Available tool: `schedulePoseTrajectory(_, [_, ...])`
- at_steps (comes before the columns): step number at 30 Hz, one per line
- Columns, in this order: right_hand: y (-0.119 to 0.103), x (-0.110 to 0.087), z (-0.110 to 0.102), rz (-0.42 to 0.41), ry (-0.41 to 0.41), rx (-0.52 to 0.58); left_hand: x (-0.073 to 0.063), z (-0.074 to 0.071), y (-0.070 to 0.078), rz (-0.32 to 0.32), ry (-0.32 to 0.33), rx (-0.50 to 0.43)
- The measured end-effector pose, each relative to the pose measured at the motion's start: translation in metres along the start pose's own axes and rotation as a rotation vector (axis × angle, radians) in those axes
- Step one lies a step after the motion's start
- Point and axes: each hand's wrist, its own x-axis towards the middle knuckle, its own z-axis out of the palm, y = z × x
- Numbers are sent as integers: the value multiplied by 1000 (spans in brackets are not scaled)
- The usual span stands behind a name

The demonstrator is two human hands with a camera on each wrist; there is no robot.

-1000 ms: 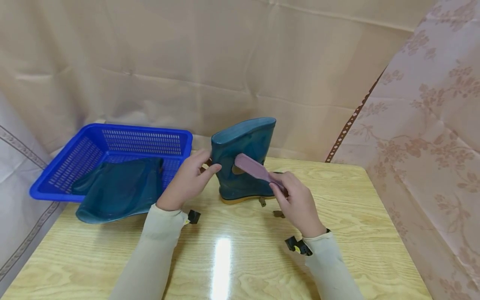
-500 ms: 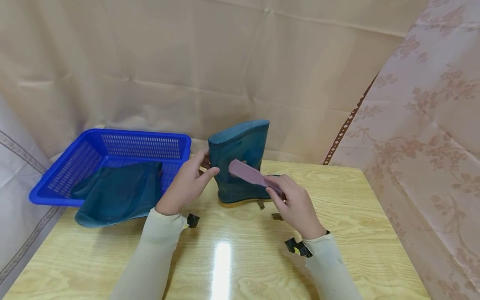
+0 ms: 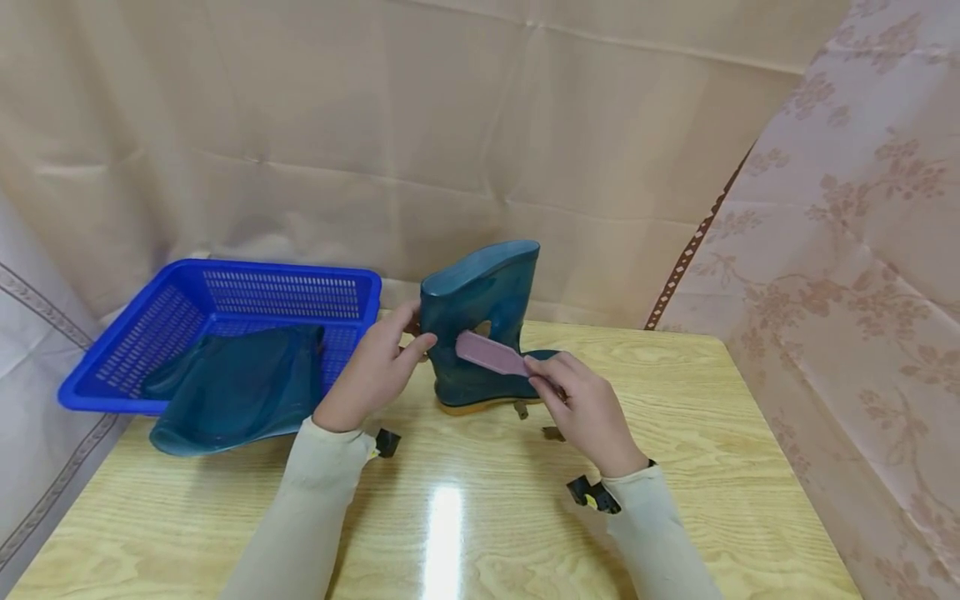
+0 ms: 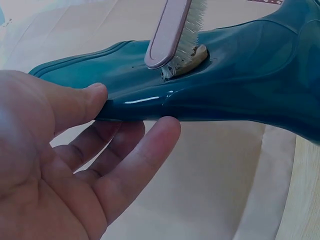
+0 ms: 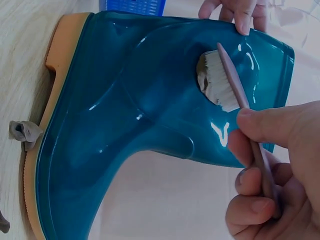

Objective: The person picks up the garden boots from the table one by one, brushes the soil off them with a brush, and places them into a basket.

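Note:
A teal rubber boot (image 3: 480,304) with a tan sole stands upright on the table. My left hand (image 3: 375,362) grips the back edge of its shaft, thumb on one side and fingers on the other. In my right hand (image 3: 588,404) is a pink-handled brush (image 3: 491,353). In the right wrist view, its white bristles (image 5: 223,85) press against a brown, mud-like lump (image 5: 202,75) on the shaft's side. The left wrist view also shows the lump (image 4: 195,61) beside the bristles.
A second teal boot (image 3: 247,387) lies in a blue basket (image 3: 292,268) at left, its shaft overhanging the front rim. Small brown lumps, one piece (image 3: 521,409) by the sole and another piece (image 3: 553,433) nearer, lie on the table (image 3: 675,500). Curtains hang behind and at the sides.
The brush has moved down and slightly left across the boot's shaft, its handle now lying flatter. The brown lump shows above the brush instead of below it. My left hand keeps its grip.

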Motion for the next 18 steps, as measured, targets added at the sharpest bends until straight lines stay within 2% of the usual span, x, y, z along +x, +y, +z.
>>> schedulePoseTrajectory(14, [1, -1, -8, 78, -61, 7, -1, 0, 1, 3, -4, -39])
schedulePoseTrajectory(18, [-1, -1, -10, 73, -64, 15, -1, 0, 2, 2, -6, -37])
